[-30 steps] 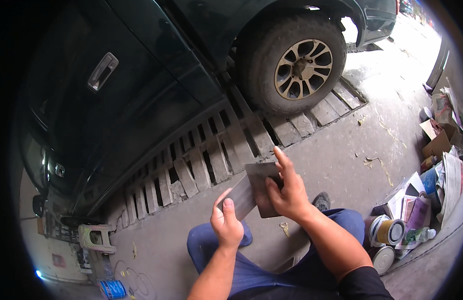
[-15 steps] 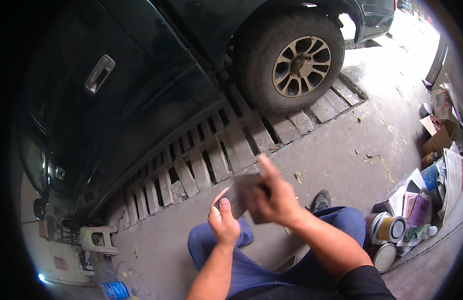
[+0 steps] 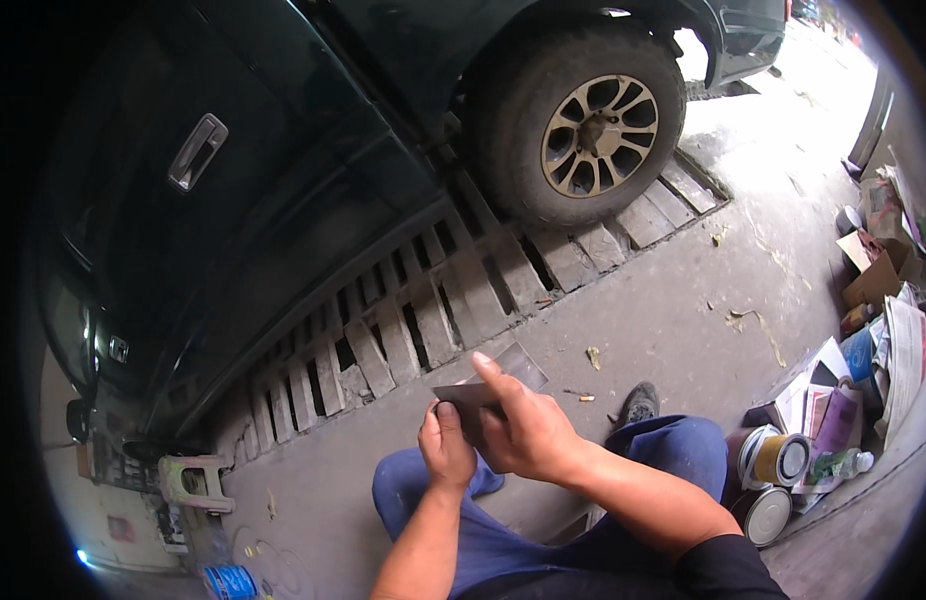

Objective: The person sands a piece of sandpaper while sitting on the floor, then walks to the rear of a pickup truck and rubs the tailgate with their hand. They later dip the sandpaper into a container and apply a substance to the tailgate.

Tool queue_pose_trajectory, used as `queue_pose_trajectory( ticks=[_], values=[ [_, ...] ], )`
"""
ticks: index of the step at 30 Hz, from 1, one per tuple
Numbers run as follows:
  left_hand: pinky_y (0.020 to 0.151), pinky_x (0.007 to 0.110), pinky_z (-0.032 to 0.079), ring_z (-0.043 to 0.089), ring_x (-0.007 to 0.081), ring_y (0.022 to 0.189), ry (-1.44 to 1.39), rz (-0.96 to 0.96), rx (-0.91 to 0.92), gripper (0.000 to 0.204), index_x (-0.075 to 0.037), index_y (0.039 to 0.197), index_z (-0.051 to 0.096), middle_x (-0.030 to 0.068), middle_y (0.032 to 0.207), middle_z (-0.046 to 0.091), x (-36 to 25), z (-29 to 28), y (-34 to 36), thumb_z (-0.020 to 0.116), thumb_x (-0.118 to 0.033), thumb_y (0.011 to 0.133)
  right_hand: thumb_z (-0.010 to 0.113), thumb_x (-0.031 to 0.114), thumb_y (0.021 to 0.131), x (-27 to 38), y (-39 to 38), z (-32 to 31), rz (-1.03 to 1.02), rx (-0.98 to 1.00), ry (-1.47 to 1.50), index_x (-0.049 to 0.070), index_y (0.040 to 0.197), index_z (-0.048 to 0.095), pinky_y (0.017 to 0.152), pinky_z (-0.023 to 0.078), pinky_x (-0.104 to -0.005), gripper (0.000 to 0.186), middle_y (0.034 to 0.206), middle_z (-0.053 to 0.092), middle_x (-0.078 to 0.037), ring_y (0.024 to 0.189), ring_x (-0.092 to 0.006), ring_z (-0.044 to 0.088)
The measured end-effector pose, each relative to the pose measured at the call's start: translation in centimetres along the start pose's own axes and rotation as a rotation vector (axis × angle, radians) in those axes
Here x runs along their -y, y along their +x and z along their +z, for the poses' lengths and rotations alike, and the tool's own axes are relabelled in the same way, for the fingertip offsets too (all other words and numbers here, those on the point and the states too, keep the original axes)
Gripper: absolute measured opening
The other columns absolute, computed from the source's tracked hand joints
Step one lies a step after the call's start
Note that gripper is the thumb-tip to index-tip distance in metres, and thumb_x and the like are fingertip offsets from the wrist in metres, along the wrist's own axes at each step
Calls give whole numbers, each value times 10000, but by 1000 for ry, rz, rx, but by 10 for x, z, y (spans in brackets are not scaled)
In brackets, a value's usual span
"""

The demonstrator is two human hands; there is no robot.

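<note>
Near the lower middle, my left hand (image 3: 445, 450) is wrapped round thin grey rectangular sheets (image 3: 515, 368), with its thumb pointing up. My right hand (image 3: 513, 430) grips a dark sheet across it, index finger raised and the other fingers partly hidden. One sheet sticks out behind my fingers at an angle; I cannot make out their material. Both hands are close together above my blue-trousered legs (image 3: 688, 455).
A dark vehicle (image 3: 243, 250) with a large wheel (image 3: 513, 150) stands over slatted grating (image 3: 373, 335). Cans (image 3: 763, 515), papers (image 3: 903, 370) and cardboard (image 3: 873, 285) crowd the right. A plastic stool (image 3: 193, 490) and blue can (image 3: 228, 582) are at left.
My right hand has moved down and left, closing in on my left hand. The upright dark sheet has swung across the other one, with its top lower than before.
</note>
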State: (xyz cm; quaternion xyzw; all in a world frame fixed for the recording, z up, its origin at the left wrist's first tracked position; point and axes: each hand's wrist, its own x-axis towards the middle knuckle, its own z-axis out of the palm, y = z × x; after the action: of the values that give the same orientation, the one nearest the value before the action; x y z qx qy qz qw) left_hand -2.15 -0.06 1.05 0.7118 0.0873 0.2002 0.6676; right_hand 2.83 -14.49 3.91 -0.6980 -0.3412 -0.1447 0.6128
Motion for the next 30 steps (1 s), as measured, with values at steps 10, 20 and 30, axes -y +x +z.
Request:
queue_pose_trajectory(
  ticks=[10, 20, 30],
  values=[
    [914, 281, 456, 592, 153, 996, -6, 45, -13, 386, 54, 1156, 612, 103, 1075, 655, 7, -3, 0, 429, -266, 1041, 567, 17, 816, -20, 4, -15, 106, 5, -119, 51, 1494, 268, 824, 525, -474, 742, 1235, 560, -282, 988, -450, 612],
    [837, 323, 524, 636, 179, 906, -458, -209, -223, 175, -33, 1059, 595, 73, 972, 660, -7, -19, 13, 554, -178, 970, 544, -39, 836, -64, 20, -90, 459, -341, 137, 21, 1470, 280, 733, 455, -255, 689, 909, 553, -51, 782, -107, 537],
    [1034, 346, 416, 552, 185, 1140, -543, -432, 140, 517, 9, 1326, 460, 97, 1223, 579, -16, -15, 12, 567, 67, 824, 612, 44, 813, -55, 16, -74, 504, -112, 249, 73, 1493, 260, 744, 491, -302, 767, 966, 623, -89, 788, -146, 579]
  ],
)
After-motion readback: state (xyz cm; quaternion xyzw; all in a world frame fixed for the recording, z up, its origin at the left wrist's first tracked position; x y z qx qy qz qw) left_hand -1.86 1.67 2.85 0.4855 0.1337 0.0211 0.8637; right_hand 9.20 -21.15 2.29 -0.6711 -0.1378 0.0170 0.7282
